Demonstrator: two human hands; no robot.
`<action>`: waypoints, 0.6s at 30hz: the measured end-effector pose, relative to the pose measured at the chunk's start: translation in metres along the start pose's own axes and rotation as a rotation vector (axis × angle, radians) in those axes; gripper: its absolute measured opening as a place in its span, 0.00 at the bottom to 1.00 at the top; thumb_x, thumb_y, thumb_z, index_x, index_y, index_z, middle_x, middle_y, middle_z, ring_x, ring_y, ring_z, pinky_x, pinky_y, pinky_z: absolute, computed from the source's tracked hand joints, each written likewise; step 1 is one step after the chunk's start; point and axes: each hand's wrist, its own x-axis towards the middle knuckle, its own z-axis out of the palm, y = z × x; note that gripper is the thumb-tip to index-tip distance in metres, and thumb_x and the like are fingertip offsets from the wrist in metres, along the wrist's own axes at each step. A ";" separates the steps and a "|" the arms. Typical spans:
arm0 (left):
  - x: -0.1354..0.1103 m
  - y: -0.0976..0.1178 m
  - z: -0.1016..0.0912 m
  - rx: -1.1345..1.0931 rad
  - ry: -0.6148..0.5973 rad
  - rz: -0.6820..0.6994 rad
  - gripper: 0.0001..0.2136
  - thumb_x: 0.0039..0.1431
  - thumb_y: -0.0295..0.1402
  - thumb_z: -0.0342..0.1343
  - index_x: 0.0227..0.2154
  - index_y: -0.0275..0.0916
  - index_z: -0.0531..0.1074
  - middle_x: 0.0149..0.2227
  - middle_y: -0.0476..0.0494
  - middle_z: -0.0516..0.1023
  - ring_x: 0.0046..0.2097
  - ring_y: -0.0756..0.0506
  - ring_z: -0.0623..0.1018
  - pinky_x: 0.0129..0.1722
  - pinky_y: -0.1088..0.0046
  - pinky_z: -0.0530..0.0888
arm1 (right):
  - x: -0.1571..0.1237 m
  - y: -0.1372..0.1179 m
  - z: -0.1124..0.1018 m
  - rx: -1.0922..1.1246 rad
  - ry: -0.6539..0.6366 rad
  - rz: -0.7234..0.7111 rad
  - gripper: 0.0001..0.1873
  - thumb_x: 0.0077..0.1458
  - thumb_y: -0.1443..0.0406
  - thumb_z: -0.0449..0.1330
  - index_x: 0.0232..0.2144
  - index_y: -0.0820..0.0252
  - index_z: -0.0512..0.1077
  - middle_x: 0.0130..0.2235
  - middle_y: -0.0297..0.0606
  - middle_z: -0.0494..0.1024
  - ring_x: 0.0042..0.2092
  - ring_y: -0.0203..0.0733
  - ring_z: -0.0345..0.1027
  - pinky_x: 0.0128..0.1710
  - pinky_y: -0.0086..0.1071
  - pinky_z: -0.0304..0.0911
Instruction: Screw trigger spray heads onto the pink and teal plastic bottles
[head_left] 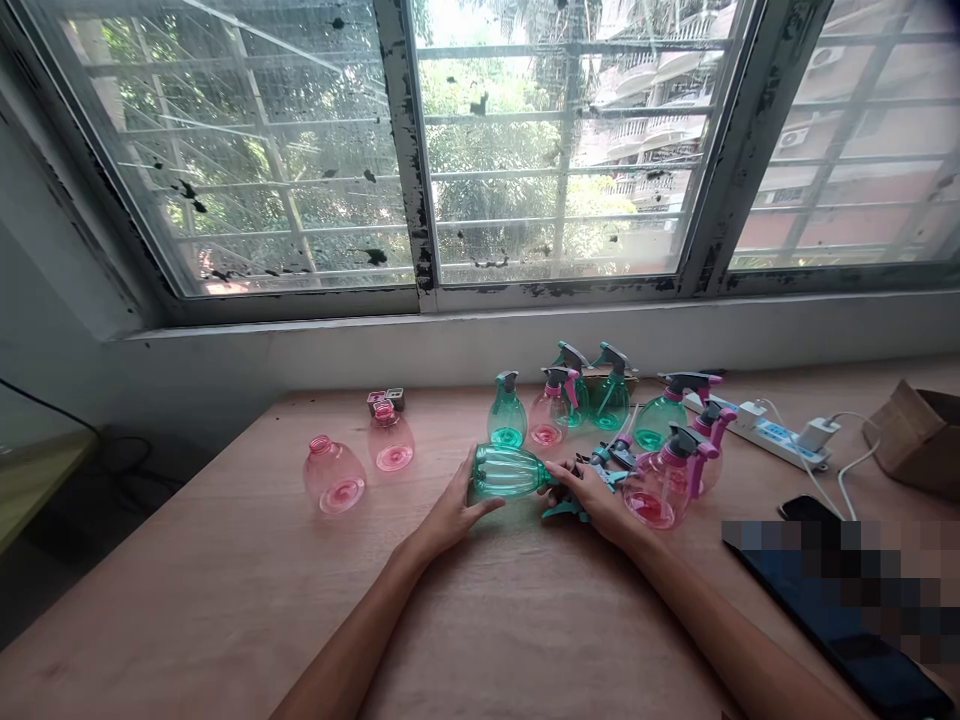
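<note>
A translucent green spray bottle (508, 470) lies sideways between my hands, a little above or on the table; I cannot tell which. My left hand (454, 510) grips its base end, thumb below and fingers behind. My right hand (589, 495) is closed at the neck end, where a turquoise trigger (566, 509) shows under the fingers; the hand partly hides how it joins the bottle. Just beyond the right hand lie loose grey and turquoise spray heads (611, 455). Close to its right stands a pink spray bottle (658, 488) with a black and pink head.
Two headless pink bottles (334, 478) stand at left, small pink and black pieces (386, 400) behind one. Several green and pink spray bottles (507, 412) line the back. At right are a power strip (780, 440), a cardboard box (919, 440) and a dark tablet-like device (817, 600).
</note>
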 end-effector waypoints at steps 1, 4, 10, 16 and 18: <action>0.000 -0.001 0.000 -0.013 -0.006 -0.007 0.47 0.54 0.41 0.65 0.70 0.48 0.42 0.70 0.38 0.55 0.70 0.35 0.57 0.68 0.52 0.52 | 0.000 0.000 0.000 -0.001 0.000 0.000 0.20 0.51 0.48 0.67 0.30 0.58 0.74 0.29 0.37 0.83 0.26 0.38 0.72 0.28 0.32 0.68; 0.000 -0.001 -0.001 -0.054 -0.022 -0.034 0.39 0.62 0.45 0.57 0.70 0.47 0.43 0.69 0.37 0.57 0.67 0.36 0.63 0.66 0.52 0.59 | -0.001 -0.001 0.001 -0.006 -0.002 0.001 0.20 0.51 0.48 0.67 0.30 0.58 0.74 0.29 0.38 0.83 0.26 0.39 0.73 0.28 0.33 0.68; 0.000 0.003 -0.002 -0.060 -0.007 -0.017 0.37 0.59 0.43 0.61 0.68 0.47 0.52 0.67 0.39 0.62 0.67 0.36 0.62 0.67 0.53 0.57 | -0.002 -0.002 0.001 -0.003 -0.002 -0.004 0.20 0.52 0.48 0.66 0.30 0.59 0.74 0.29 0.37 0.82 0.26 0.38 0.72 0.28 0.32 0.68; -0.003 0.001 0.000 -0.084 -0.045 -0.027 0.50 0.55 0.40 0.65 0.70 0.50 0.33 0.70 0.37 0.57 0.66 0.36 0.65 0.66 0.52 0.59 | 0.000 0.000 0.000 0.006 -0.004 -0.003 0.20 0.52 0.48 0.66 0.30 0.59 0.74 0.29 0.37 0.82 0.26 0.38 0.72 0.28 0.32 0.68; -0.002 0.002 0.000 -0.087 -0.049 -0.027 0.49 0.56 0.41 0.64 0.70 0.49 0.33 0.70 0.35 0.56 0.66 0.36 0.65 0.65 0.52 0.61 | 0.000 0.000 0.000 0.002 -0.008 -0.003 0.20 0.52 0.48 0.66 0.30 0.59 0.74 0.29 0.36 0.82 0.25 0.38 0.72 0.28 0.31 0.68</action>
